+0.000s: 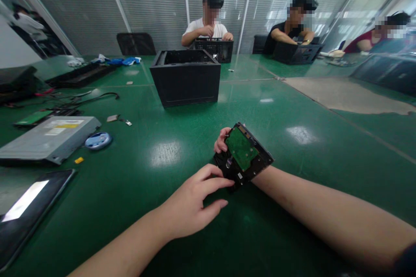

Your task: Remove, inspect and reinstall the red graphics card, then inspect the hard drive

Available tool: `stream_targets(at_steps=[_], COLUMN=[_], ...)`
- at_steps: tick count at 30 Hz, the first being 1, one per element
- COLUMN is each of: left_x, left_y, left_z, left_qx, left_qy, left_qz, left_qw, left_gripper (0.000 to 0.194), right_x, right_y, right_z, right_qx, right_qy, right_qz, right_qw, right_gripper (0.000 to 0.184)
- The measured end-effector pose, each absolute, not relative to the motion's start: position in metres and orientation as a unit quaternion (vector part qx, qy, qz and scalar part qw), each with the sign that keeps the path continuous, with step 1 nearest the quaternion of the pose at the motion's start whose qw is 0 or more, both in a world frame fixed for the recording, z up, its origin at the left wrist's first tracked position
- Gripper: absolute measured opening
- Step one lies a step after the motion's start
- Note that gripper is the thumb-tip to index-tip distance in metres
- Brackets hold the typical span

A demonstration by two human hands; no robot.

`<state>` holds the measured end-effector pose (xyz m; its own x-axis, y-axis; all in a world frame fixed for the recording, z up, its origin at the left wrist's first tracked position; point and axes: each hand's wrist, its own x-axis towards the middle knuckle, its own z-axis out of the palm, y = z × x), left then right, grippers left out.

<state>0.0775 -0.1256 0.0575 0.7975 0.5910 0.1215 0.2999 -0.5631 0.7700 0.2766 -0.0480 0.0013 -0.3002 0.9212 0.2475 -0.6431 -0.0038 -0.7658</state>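
A hard drive [243,153] with a green circuit board on its face is tilted above the green table [136,199]. My right hand [222,140] grips it from behind; its fingers curl over the drive's left edge, and the palm is hidden by the drive. Close to the lower left corner is my left hand [203,197], its fingers stretched out and the thumb apart. One or two of its fingertips reach the drive's edge; whether they press on it I cannot tell.
A black computer case [188,84] stands ahead. To the left lie an optical drive [48,138], a round blue object [98,140], a tablet-like device [35,212] and cables [81,100]. Across the table, people work at other cases [217,49], and cardboard [344,93] lies at right.
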Motion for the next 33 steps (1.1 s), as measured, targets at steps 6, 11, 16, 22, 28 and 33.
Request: stream_targets(at_steps=[6,11,16,22,28,33], left_x=[0.077,0.077,0.077,0.078,0.077,0.077], left_y=[-0.126,-0.125,-0.126,-0.125,-0.125,-0.126], left_z=[0.057,0.055,0.055,0.055,0.056,0.059], left_qx=[0.863,0.858,0.854,0.854,0.855,0.848], left_qy=[0.257,0.260,0.264,0.268,0.268,0.279], left_qz=[0.187,0.184,0.188,0.189,0.187,0.188], left_qw=[0.393,0.403,0.407,0.405,0.402,0.409], left_gripper=[0.042,0.040,0.039,0.036,0.039,0.041], right_x=[0.276,0.273,0.271,0.270,0.270,0.269], right_y=[-0.050,-0.053,-0.058,-0.061,-0.061,-0.059], right_z=[0.004,0.007,0.010,0.012,0.009,0.007], right_qx=[-0.154,-0.164,-0.193,-0.200,-0.195,-0.173], right_qy=[-0.427,-0.424,-0.431,-0.462,-0.439,-0.430], right_qz=[0.688,0.684,0.666,0.642,0.658,0.669], right_qw=[0.567,0.570,0.577,0.578,0.580,0.581], right_gripper=[0.050,0.047,0.053,0.057,0.056,0.056])
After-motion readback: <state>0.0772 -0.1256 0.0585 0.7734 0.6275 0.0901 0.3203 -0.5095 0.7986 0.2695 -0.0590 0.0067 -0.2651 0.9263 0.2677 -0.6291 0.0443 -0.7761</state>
